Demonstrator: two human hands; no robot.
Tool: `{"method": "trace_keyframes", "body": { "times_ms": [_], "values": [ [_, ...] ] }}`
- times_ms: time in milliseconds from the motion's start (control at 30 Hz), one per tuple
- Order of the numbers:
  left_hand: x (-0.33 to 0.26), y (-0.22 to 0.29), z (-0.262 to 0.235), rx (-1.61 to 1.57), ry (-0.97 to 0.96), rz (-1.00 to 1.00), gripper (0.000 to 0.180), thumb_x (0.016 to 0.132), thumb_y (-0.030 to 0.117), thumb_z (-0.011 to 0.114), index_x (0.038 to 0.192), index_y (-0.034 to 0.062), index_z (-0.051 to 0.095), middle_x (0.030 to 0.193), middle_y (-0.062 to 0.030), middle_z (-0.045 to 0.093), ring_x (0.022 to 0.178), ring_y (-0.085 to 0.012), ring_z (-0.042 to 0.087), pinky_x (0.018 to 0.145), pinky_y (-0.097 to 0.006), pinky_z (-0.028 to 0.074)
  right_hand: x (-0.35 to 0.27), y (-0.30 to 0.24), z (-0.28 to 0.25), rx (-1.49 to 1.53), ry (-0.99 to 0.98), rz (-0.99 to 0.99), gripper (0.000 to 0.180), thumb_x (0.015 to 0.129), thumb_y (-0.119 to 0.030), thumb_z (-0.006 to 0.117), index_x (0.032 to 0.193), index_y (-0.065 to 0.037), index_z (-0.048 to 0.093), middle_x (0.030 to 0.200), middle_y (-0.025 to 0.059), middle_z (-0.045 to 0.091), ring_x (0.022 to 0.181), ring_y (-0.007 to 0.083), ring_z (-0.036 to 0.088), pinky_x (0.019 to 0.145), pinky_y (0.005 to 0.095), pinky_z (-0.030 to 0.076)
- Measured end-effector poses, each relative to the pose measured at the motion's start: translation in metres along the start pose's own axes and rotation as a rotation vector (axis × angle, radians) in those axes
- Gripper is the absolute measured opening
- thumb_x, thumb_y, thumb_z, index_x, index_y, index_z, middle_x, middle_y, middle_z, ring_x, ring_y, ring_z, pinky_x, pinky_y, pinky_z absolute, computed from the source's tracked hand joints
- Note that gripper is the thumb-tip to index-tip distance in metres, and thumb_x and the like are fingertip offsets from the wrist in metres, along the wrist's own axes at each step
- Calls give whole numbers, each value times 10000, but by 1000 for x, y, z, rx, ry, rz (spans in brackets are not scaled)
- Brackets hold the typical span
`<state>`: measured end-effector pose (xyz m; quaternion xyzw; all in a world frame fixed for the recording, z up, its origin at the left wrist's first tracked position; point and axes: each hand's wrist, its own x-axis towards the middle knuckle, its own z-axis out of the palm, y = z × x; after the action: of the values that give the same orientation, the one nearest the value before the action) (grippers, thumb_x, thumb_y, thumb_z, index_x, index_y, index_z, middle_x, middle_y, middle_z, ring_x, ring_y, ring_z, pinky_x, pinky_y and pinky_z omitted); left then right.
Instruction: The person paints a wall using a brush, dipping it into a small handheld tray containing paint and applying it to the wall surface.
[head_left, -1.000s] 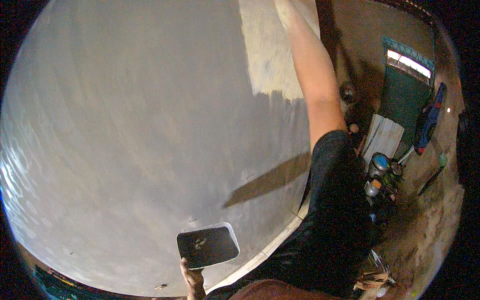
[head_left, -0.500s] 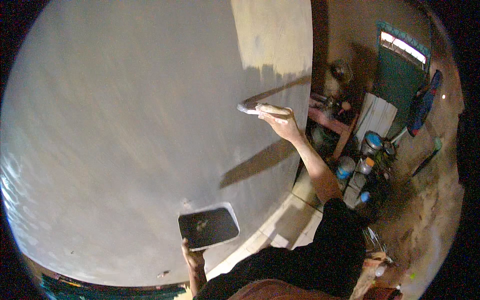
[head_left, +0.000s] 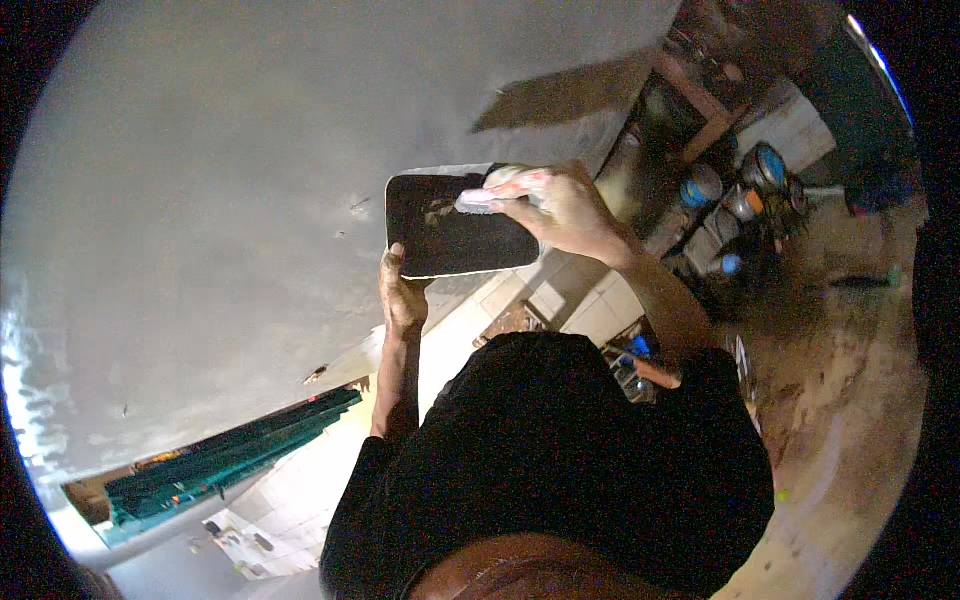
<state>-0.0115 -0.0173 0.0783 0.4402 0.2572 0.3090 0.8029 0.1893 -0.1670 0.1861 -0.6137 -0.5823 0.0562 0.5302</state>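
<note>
My left hand [head_left: 402,298] grips the near left edge of a dark shallow tray [head_left: 440,250] with a pale rim, its thumb over the rim. My right hand [head_left: 565,215] is closed on a paintbrush [head_left: 478,202]; its pale bristle end is over the inside of the tray, near a lighter smear. Whether the bristles touch the bottom cannot be made out. Behind the tray stands a large grey wall [head_left: 230,210], with streaks of brushed paint on it. My right fingers hide most of the brush's handle.
Buckets and tubs, among them a blue-topped bucket [head_left: 765,165], crowd the floor at right beside a pale board [head_left: 790,130] and a wooden frame [head_left: 700,95]. A long green bundle [head_left: 230,465] lies along the wall's foot at lower left. Pale tiles [head_left: 600,305] run below the wall.
My right hand has brought the brush down from the wall to the tray. My left hand and the tray sit higher in view, and the view has tilted downward.
</note>
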Motion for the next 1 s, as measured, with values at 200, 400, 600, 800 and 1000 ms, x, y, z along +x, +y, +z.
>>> {"method": "trace_keyframes", "body": {
  "times_ms": [200, 400, 600, 800, 1000],
  "values": [
    [-8, 1, -7, -2, -66, 20, 632, 906, 527, 566, 1311, 49, 482, 1257, -119, 571, 1083, -258, 602, 894, -438, 514, 1, 4, 16, -381, -79, 137, 227, 891, -311, 622, 892, -97, 697, 790, 186, 678, 708, 378, 661, 635, 460, 514],
    [-19, -1, -4, -48, -58, -92, 571, 975, 447, 488, 1382, 54, 413, 1366, -126, 485, 1256, -265, 464, 1059, -447, 373, -16, 19, 10, -262, -1, 8, 332, 959, -366, 516, 875, -93, 686, 776, 158, 681, 667, 355, 665, 602, 428, 528],
    [-18, 4, -24, 80, -76, -21, 591, 905, 519, 534, 1254, 41, 527, 1181, -107, 616, 1002, -226, 642, 786, -431, 572, -12, -8, 15, -346, 35, -40, 264, 961, -336, 514, 1021, -152, 694, 825, 107, 716, 660, 287, 687, 624, 382, 545],
    [5, 2, -18, 42, -92, -5, 570, 905, 508, 530, 1230, 41, 558, 1114, -125, 651, 932, -241, 672, 737, -450, 594, -1, -13, -10, -289, -29, -127, 184, 925, -240, 600, 804, -105, 569, 875, 67, 695, 766, 247, 683, 692, 336, 535],
    [6, -6, -22, 161, -85, 29, 693, 887, 620, 465, 1305, 70, 507, 1195, -137, 629, 1034, -301, 646, 779, -481, 577, 3, 5, -3, -384, -49, -65, 210, 879, -275, 681, 979, -95, 720, 970, 61, 719, 788, 266, 705, 688, 352, 560]
  ]
}}
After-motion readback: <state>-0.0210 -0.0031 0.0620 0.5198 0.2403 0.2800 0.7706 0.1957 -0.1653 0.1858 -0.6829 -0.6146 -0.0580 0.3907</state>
